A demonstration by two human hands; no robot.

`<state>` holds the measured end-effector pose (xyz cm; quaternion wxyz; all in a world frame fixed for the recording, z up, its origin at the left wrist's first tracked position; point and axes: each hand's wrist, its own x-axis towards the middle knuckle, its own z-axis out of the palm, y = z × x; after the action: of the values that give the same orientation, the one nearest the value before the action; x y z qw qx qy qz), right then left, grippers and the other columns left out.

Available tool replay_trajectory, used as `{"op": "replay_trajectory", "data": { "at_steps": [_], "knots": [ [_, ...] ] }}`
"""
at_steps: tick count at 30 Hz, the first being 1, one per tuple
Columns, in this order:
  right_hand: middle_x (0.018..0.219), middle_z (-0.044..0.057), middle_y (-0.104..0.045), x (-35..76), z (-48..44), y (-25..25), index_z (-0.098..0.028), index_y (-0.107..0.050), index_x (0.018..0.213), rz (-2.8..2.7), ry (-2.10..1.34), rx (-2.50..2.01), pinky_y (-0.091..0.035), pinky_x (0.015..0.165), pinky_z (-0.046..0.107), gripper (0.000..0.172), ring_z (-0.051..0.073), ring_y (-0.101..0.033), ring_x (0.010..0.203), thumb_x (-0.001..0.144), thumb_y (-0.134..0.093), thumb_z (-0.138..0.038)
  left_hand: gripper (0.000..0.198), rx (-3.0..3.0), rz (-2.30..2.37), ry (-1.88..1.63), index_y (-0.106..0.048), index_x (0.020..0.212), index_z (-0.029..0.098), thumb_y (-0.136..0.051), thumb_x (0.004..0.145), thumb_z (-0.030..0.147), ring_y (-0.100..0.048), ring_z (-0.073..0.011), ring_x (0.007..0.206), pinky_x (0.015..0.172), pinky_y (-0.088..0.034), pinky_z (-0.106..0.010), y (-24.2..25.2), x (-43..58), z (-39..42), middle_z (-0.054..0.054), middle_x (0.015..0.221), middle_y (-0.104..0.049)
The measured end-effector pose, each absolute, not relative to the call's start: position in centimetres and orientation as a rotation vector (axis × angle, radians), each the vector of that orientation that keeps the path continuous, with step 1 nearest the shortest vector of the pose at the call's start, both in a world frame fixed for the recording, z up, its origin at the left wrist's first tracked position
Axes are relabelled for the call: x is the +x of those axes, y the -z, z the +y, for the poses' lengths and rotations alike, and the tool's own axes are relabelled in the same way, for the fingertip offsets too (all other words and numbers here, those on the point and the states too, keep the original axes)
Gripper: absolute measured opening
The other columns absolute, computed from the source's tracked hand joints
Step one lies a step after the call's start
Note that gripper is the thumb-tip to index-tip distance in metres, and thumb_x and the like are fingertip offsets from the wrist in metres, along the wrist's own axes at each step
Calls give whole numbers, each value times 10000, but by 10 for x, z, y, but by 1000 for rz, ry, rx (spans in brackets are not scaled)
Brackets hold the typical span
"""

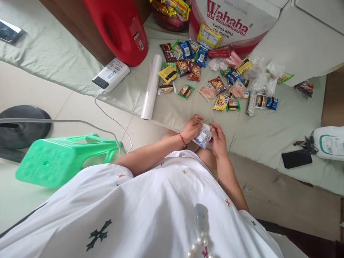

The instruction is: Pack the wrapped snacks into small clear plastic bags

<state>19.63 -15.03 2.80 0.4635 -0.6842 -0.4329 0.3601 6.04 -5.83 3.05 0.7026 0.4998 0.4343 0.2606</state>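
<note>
Between my two hands, close to the edge of the cloth-covered surface, is a small blue-and-clear snack packet [203, 136] in crinkled plastic film. My left hand [192, 127], with a red string bracelet on its wrist, grips the packet's left side with bent fingers. On the opposite side my right hand [218, 139] pinches it with thumb and fingers. Beyond my hands lie several wrapped snacks, among them a yellow cookie packet [220, 103], a brown cookie packet [194, 71] and a small green-edged packet [186, 91].
A roll of clear film [152, 87] lies left of the snacks, near a white power bank [111, 74] and a red jug [120, 32]. Behind stands a Wahaba-style water carton [231, 21]. A black phone [297, 158] lies right; a green stool [48, 163] is left.
</note>
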Motion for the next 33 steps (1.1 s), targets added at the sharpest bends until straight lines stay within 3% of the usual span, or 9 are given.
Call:
{"op": "replay_trajectory", "data": {
  "at_steps": [3,6,9,11,15,18,21,27,33],
  "knots": [
    [1424,118,-613,214,-159,-42,-262,-639,1355,-1552,-732,-1616,-545,1051,432,386,238,-640,1228,1007,-474,-286,217,982,968,-487,-502,1104,224,-563,895,227,-549,-135,524,504,-437,-257,-34,59,-55,49,638,-526],
    [1528,104,-566,226,-165,-49,-277,-588,1443,-1798,-802,-1486,-492,1146,456,472,258,-547,1405,979,-517,-226,131,860,964,-375,-550,971,216,-628,868,240,-583,-144,545,520,-468,-276,-38,61,-54,31,650,-557],
    [1330,99,-701,228,-167,-44,-264,-666,1303,-1658,-751,-1515,-537,1078,445,333,259,-653,1254,992,-562,-325,160,813,931,-295,-578,812,187,-654,887,306,-590,-136,576,533,-456,-271,-44,63,-55,-6,687,-598],
    [1069,67,-761,226,-167,-38,-249,-711,1107,-1426,-796,-1585,-605,872,377,245,228,-731,965,980,-612,-433,315,845,912,-282,-612,790,169,-619,934,448,-592,-145,609,529,-427,-270,-48,63,-56,-38,713,-631],
    [708,-40,-631,220,-168,-28,-230,-651,834,-873,-936,-1576,-486,509,250,347,99,-530,511,882,-729,-565,609,920,776,-399,-689,906,158,-491,936,733,-595,-161,795,603,-430,-256,-52,60,-60,-74,892,-694],
    [641,-68,-547,218,-168,-25,-226,-618,775,-657,-969,-1493,-425,447,231,396,71,-428,471,819,-783,-584,592,944,579,-400,-691,994,153,-716,795,710,-592,-159,849,652,-442,-247,-48,61,-65,-65,964,-701],
    [577,-83,-477,215,-168,-27,-224,-589,727,-556,-978,-1545,-376,401,215,441,63,-376,457,762,-822,-596,591,1023,598,-398,-655,918,135,-858,678,635,-559,-120,724,618,-400,-234,-39,66,-72,-28,818,-672],
    [593,-94,-473,228,-188,-44,-225,-631,804,-369,-1045,-1538,-347,389,184,495,48,-344,460,613,-903,-591,550,1055,672,-242,-620,819,159,-866,661,625,-551,-105,590,560,-399,-237,-34,76,-82,-13,709,-692],
    [598,-40,-571,341,-237,-105,-190,-701,745,-613,-991,-2091,-304,410,201,400,75,-411,489,622,-901,-514,402,1256,825,-402,-655,879,174,-716,813,565,-579,-128,658,610,-435,-251,-35,52,-61,-38,782,-727]
  ]
}}
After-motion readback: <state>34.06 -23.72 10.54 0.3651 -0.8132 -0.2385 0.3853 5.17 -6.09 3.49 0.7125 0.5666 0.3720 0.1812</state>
